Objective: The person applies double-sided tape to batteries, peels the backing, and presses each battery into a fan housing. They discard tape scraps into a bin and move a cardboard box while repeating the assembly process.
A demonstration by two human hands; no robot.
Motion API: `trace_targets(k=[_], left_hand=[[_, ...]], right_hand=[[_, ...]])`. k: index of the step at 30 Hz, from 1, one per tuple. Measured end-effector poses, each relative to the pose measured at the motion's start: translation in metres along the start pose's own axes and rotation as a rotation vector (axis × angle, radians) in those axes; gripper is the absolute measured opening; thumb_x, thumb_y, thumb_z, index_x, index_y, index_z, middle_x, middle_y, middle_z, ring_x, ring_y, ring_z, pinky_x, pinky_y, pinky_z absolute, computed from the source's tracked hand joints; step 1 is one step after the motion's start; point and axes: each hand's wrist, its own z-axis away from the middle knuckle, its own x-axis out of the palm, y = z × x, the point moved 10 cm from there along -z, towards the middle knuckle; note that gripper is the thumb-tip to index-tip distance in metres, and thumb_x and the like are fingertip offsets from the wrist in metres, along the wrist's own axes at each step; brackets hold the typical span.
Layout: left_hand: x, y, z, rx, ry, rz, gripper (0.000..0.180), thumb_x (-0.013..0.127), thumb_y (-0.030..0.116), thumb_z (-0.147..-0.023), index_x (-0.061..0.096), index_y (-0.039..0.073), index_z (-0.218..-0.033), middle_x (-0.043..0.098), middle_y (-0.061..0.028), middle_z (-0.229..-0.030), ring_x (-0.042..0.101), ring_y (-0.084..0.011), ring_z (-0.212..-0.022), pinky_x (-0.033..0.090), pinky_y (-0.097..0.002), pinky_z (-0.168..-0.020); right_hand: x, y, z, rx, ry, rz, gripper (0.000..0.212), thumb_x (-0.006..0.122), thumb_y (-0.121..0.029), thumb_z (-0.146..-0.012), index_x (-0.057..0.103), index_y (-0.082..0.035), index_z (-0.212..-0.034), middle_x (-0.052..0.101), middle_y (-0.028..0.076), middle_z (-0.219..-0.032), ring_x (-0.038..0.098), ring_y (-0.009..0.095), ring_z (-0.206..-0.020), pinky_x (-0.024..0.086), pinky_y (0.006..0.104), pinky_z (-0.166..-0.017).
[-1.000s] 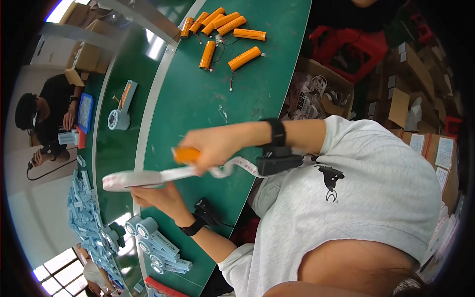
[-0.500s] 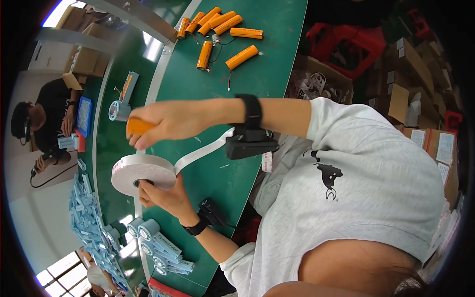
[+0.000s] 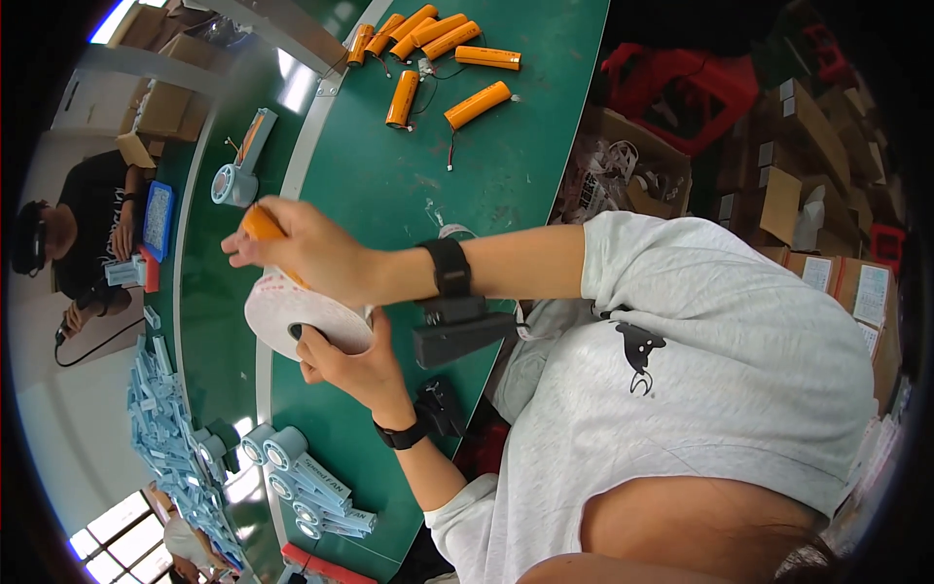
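My right hand [image 3: 326,255], the upper one, is closed round an orange cylindrical battery pack [image 3: 261,224], its far end showing past the fingers. Just below, my left hand [image 3: 350,365] grips a wide white roll of tape [image 3: 277,310] with faint red print, a finger or thumb at its dark core. The right hand overlaps the roll's upper edge, so whether battery and tape touch is hidden. Several more orange battery packs [image 3: 474,104] with thin wires lie on the green table [image 3: 389,190] at the top.
Light-blue handheld fans [image 3: 309,477] lie below my left hand. One fan with an exposed battery [image 3: 233,183] is beyond the metal strip. A heap of blue parts [image 3: 161,409] fills the lower left. A co-worker [image 3: 92,219] works at far left. Boxes and a red stool [image 3: 686,97] stand at right.
My right hand has come down onto the tape roll with the battery pack. The roll has tilted and shifted slightly right. The tape strip stretched toward my right wrist is now mostly hidden.
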Motion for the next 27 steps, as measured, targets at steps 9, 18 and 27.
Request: trace_targets(k=[9,18,27], left_hand=[[0.030,0.045,0.019,0.329,-0.362,0.036,0.068,0.075,0.017,-0.059,0.042,-0.007,-0.114,0.048,-0.0191,-0.112,0.042,-0.0332,-0.105,0.024,-0.0441,-0.093],[-0.088,-0.170,-0.016,-0.137,-0.466,-0.747,0.065,0.070,0.003,-0.059,0.048,0.009,-0.120,0.043,-0.0168,-0.125,0.036,-0.0337,-0.119,0.029,-0.0402,-0.099],[-0.061,-0.101,-0.001,-0.158,-0.587,-0.186,0.044,0.070,0.015,-0.064,0.058,0.004,-0.104,0.055,-0.0121,-0.094,0.053,-0.0312,-0.082,0.042,-0.0359,-0.077]], right_hand=[[-0.083,-0.104,-0.102,-0.225,0.019,-0.528,0.029,0.059,-0.012,-0.079,0.050,0.000,-0.104,0.058,0.012,-0.099,0.059,0.020,-0.086,0.046,0.0283,-0.076],[-0.053,-0.093,-0.047,0.062,-0.649,-0.064,0.026,0.050,-0.015,-0.088,0.047,-0.003,-0.111,0.056,0.012,-0.108,0.055,0.024,-0.099,0.039,0.0304,-0.092],[-0.012,-0.078,0.007,0.055,-0.617,1.011,0.033,0.066,-0.006,-0.068,0.057,-0.001,-0.100,0.059,0.007,-0.086,0.056,0.014,-0.076,0.047,0.0259,-0.070]])
